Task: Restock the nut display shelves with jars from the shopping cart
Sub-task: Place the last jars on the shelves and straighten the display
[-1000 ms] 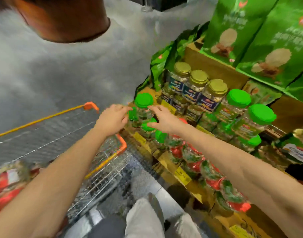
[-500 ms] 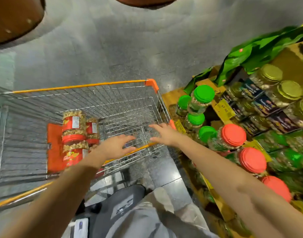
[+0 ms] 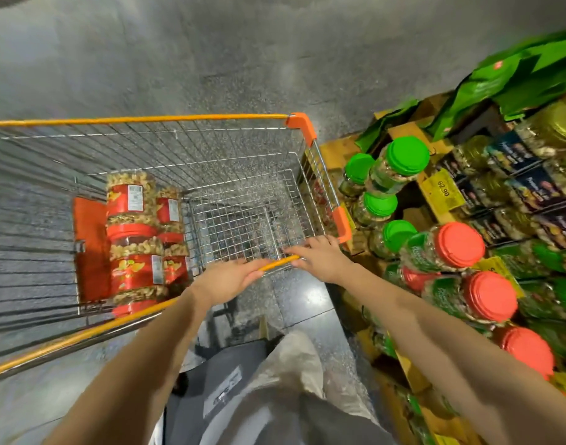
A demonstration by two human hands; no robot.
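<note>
A wire shopping cart (image 3: 140, 118) with an orange rim stands on the left. Several nut jars with red labels and red lids (image 3: 130, 200) lie stacked in its left part. My left hand (image 3: 230, 277) lies over the cart's near rim with its fingers stretched out and holds nothing. My right hand (image 3: 320, 258) reaches over the same rim near the orange corner, fingers straight and empty. To the right, the display shelf (image 3: 403, 131) holds green-lid jars (image 3: 403, 155), red-lid jars (image 3: 458, 245) and gold-lid jars (image 3: 560, 126).
Green snack bags (image 3: 515, 78) lie on the upper shelf at the far right. A yellow price tag (image 3: 442, 191) sits on the shelf edge. Grey floor (image 3: 211, 59) stretches beyond the cart. My legs (image 3: 275, 396) are between cart and shelf.
Both hands have left the green-lid jar on the shelf and moved down and left to the cart's near rim. The view swung from the shelf to the cart.
</note>
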